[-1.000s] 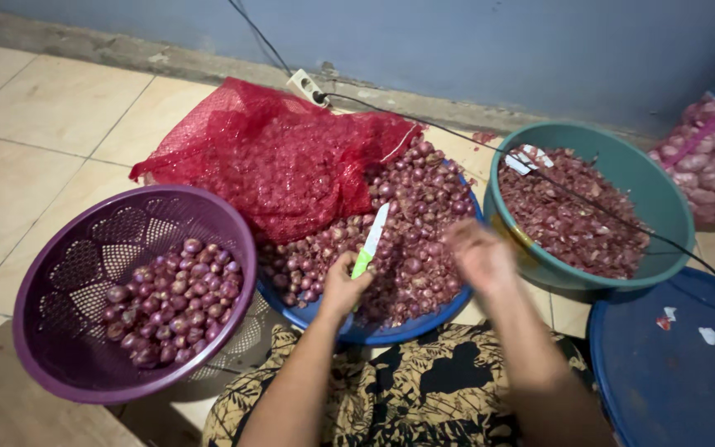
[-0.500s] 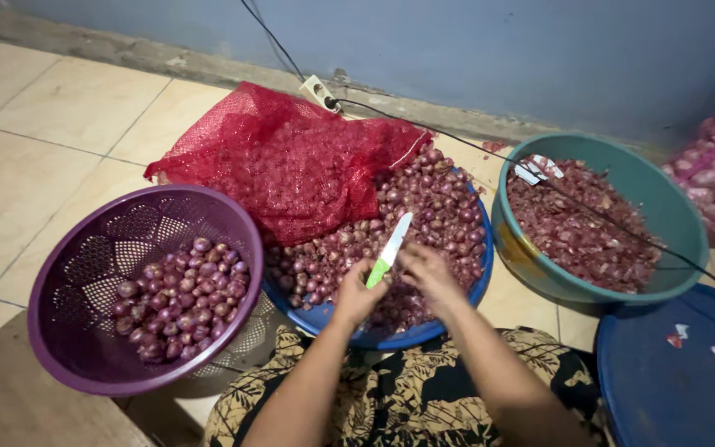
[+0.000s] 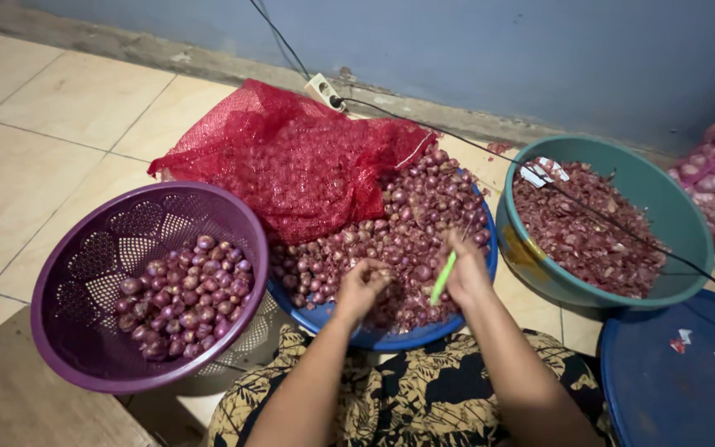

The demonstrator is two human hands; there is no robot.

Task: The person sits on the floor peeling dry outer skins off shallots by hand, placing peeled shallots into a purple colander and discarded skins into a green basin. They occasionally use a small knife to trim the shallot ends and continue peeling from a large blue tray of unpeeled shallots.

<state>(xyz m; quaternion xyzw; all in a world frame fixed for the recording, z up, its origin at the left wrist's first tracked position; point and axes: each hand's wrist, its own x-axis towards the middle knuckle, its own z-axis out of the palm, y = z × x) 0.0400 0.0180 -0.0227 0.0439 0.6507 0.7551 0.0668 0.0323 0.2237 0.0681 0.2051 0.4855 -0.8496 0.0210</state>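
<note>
My left hand rests on the near side of a heap of unpeeled shallots, fingers curled around one shallot. The heap fills a blue basin right in front of me. My right hand is just right of the left and grips a green-handled knife, whose handle points down toward me. A red mesh sack lies over the far left part of the heap.
A purple perforated basket at left holds peeled shallots. A teal basin at right is full of shallot skins. A blue lid lies at lower right. A power strip and black cable run along the wall.
The knife was at my left hand; the hands came together over the heap and the knife is now in my right hand. My right hand drew back from the teal basin.
</note>
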